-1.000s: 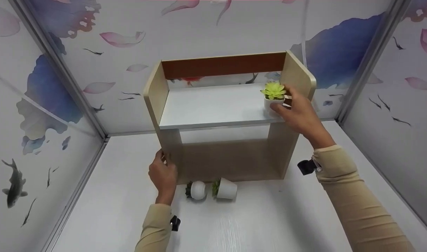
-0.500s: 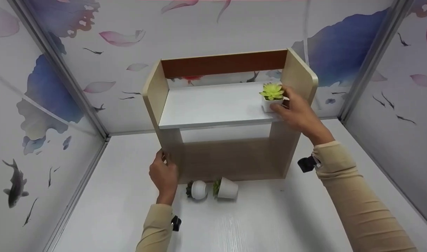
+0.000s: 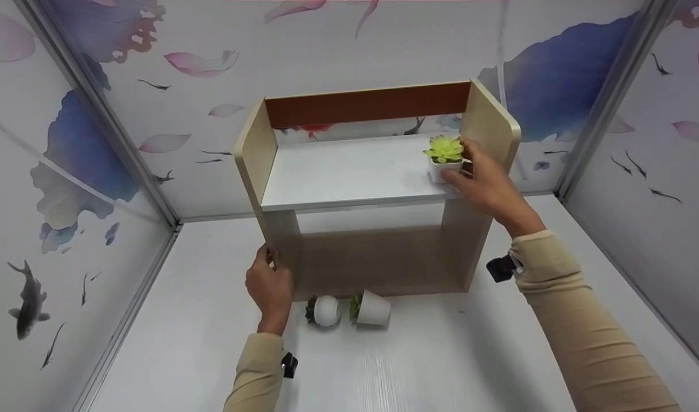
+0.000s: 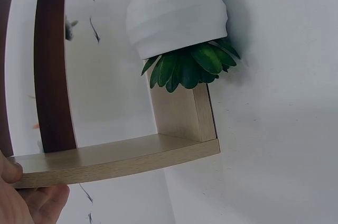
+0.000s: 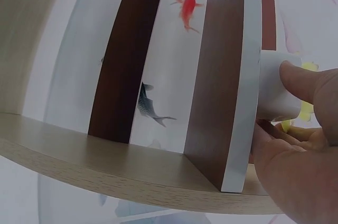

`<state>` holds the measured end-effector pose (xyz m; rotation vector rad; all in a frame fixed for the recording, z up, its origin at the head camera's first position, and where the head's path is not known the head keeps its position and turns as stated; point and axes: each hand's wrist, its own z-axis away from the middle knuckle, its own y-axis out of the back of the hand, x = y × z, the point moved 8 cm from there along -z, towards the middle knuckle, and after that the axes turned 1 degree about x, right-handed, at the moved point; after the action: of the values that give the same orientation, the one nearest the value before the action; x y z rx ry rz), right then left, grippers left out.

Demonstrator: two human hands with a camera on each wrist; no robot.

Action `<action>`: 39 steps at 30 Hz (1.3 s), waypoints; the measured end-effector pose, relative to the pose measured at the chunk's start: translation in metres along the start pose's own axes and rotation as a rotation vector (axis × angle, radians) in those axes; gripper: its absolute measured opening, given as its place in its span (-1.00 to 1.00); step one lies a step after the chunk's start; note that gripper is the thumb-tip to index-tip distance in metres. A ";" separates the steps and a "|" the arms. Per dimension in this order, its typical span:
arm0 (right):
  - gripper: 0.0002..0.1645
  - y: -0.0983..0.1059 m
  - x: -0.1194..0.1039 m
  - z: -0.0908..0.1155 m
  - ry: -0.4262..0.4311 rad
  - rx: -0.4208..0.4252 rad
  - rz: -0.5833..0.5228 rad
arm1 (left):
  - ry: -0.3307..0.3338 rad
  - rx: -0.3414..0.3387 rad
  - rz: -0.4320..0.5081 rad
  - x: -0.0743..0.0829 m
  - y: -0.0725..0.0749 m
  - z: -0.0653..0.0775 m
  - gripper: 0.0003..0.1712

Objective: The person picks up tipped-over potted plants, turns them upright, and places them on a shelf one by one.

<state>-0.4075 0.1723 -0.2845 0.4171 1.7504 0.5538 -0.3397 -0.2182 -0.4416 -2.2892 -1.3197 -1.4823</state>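
- R grip (image 3: 486,186) clamped on potted succulent (image 3: 443,158), R end of upper shelf (image 3: 338,171); plant slightly further left vs 1 s ago.
- L grip (image 3: 271,289) clamped on L side panel (image 3: 256,149), fingertips partly hidden.

Both arms (image 3: 595,332) forward, fingers (image 4: 53,203) curled

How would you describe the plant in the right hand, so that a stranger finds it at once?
Find the wooden shelf unit, then its white upper board. Near the right end, the right hand holds a white pot. Its yellow-green plant stands upright; the round pot and the tapered pot lie sideways below.
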 end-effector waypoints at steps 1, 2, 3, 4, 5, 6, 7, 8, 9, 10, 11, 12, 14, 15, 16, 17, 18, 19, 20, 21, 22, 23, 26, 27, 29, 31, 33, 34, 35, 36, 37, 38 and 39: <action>-0.03 0.000 0.001 0.000 -0.010 -0.002 0.001 | 0.002 0.000 -0.003 0.000 0.000 0.000 -0.65; -0.01 -0.001 0.001 0.001 -0.019 -0.005 0.001 | 0.002 0.000 -0.004 0.000 0.000 0.000 -0.65; 0.00 -0.001 0.002 0.002 -0.027 -0.006 -0.001 | -0.001 -0.001 -0.005 0.000 0.000 0.000 -0.65; 0.02 -0.001 0.002 0.003 -0.032 -0.006 -0.003 | -0.004 -0.002 -0.003 0.000 0.000 0.000 -0.65; 0.04 0.000 0.002 0.003 -0.035 -0.003 -0.007 | -0.008 -0.004 0.000 0.000 0.000 0.000 -0.65; 0.05 0.000 0.003 0.004 -0.036 0.001 -0.012 | -0.012 -0.006 0.002 0.000 0.000 0.000 -0.65; 0.06 0.001 0.003 0.005 -0.036 0.005 -0.019 | -0.016 -0.007 0.002 0.001 0.000 -0.001 -0.65; 0.06 0.001 0.002 0.006 -0.034 0.007 -0.026 | -0.020 -0.007 0.003 0.001 0.000 -0.001 -0.65; 0.07 0.001 0.002 0.006 -0.030 0.009 -0.034 | -0.021 -0.007 0.003 0.001 0.000 -0.001 -0.65; 0.08 0.002 0.002 0.007 -0.027 0.012 -0.039 | -0.020 -0.007 0.003 0.001 0.000 -0.001 -0.65; 0.08 0.003 0.001 0.008 -0.023 0.012 -0.047 | -0.019 -0.007 0.002 0.000 0.000 0.000 -0.65; 0.08 0.003 0.000 0.009 -0.019 0.011 -0.052 | -0.018 -0.006 0.000 0.000 0.000 0.000 -0.65; 0.08 0.005 -0.002 0.012 -0.008 0.011 -0.058 | -0.016 -0.006 -0.002 0.000 0.000 0.000 -0.65; 0.08 0.007 -0.004 0.013 -0.003 0.013 -0.058 | -0.016 -0.006 -0.003 0.000 0.000 -0.001 -0.65; 0.08 0.008 -0.006 0.014 0.000 0.016 -0.055 | -0.016 -0.007 -0.004 0.000 0.000 -0.001 -0.65; 0.08 0.010 -0.008 0.016 0.004 0.019 -0.051 | -0.016 -0.006 -0.004 0.000 0.000 -0.001 -0.65; 0.08 0.012 -0.010 0.017 0.005 0.023 -0.044 | -0.016 -0.006 -0.003 0.000 0.000 -0.001 -0.65; 0.08 0.013 -0.013 0.019 0.006 0.029 -0.042 | -0.015 -0.006 -0.002 0.000 0.000 -0.001 -0.65; 0.07 0.015 -0.015 0.020 0.003 0.033 -0.042 | -0.013 -0.006 -0.001 0.000 0.000 -0.001 -0.65; 0.07 0.017 -0.017 0.022 0.000 0.038 -0.039 | -0.010 -0.007 -0.001 0.000 0.000 -0.001 -0.65; 0.07 0.019 -0.019 0.024 0.000 0.043 -0.039 | -0.007 -0.009 0.000 0.000 0.000 0.000 -0.65; 0.07 0.020 -0.021 0.026 0.000 0.048 -0.041 | -0.005 -0.011 0.000 0.000 0.000 0.000 -0.64; 0.04 0.025 -0.029 0.034 0.013 0.060 -0.047 | -0.001 -0.015 -0.003 0.001 0.000 0.001 -0.64; 0.04 0.026 -0.033 0.037 0.019 0.063 -0.046 | 0.000 -0.015 -0.002 0.001 0.000 0.001 -0.64; 0.02 0.028 -0.040 0.043 0.036 0.069 -0.051 | -0.001 -0.012 -0.003 0.000 0.000 0.000 -0.64; 0.01 0.029 -0.048 0.050 0.058 0.076 -0.050 | -0.002 -0.008 -0.002 0.000 0.001 0.000 -0.64; 0.00 0.029 -0.056 0.058 0.088 0.081 -0.043 | -0.001 -0.005 0.002 0.000 0.001 0.000 -0.65; -0.01 0.029 -0.060 0.062 0.106 0.083 -0.043 | -0.001 -0.006 0.003 -0.001 0.001 0.000 -0.65; -0.02 0.029 -0.064 0.065 0.122 0.087 -0.039 | 0.001 -0.007 0.004 -0.001 0.000 0.000 -0.65; -0.03 0.029 -0.068 0.069 0.137 0.091 -0.032 | 0.000 -0.010 0.006 -0.001 0.000 0.000 -0.66; -0.04 0.029 -0.071 0.074 0.153 0.095 -0.028 | 0.000 -0.010 0.006 -0.001 -0.001 0.000 -0.66; -0.05 0.028 -0.075 0.077 0.167 0.101 -0.022 | -0.001 -0.011 0.005 -0.002 -0.001 0.000 -0.66; -0.06 0.028 -0.079 0.081 0.181 0.104 -0.021 | -0.003 -0.009 0.004 -0.002 -0.002 0.000 -0.66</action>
<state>-0.3096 0.1638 -0.2210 0.4316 1.9615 0.4996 -0.3410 -0.2184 -0.4437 -2.2989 -1.3104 -1.4879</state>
